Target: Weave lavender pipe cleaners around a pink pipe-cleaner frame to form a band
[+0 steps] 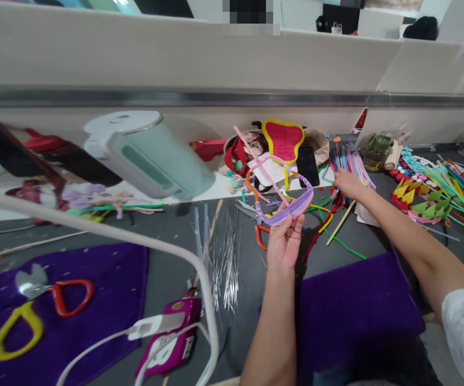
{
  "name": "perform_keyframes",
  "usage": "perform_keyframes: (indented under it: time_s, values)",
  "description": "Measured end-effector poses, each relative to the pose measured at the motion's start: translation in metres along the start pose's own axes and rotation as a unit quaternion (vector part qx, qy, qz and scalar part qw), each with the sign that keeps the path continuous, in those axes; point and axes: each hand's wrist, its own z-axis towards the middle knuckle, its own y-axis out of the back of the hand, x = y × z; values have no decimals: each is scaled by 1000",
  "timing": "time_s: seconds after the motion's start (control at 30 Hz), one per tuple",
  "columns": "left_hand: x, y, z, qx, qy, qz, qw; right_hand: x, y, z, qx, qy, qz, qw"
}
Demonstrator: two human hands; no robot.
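Note:
In my left hand (pixel 285 241), held up over the middle of the dark table, is a looped shape of fuzzy stems (pixel 302 203) in purple, lilac and orange. A pink stem rises from it. My right hand (pixel 348 184) reaches to a bundle of many-coloured fuzzy stems (pixel 350 161); its fingertips are at the left side of the bundle, and what they grip is too small to make out. Loose red, green and yellow stems (pixel 336 225) lie between the hands. Orange-handled scissors (pixel 260 236) lie partly behind my left hand.
Silver wires (pixel 230 268), a magenta power bank (pixel 171 338) and a white cable (pixel 163 246) are left of my arm. Red-and-yellow-handled scissors (pixel 34 292) rest on purple cloth (pixel 111 300). Behind stand a pale green device (pixel 167 155), a phone (pixel 308 165) and a glass jar (pixel 377 153).

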Motion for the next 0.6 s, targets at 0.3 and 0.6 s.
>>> perform_keyframes:
  time_s: [0.3,0.6]
  values:
    - [-2,0,2,-5,-14,-14,1000,-21,-8,-23,15,5,26,1000]
    - [-3,0,1,-13,-28,-18,999,57,19,-31,26,-49,115,992]
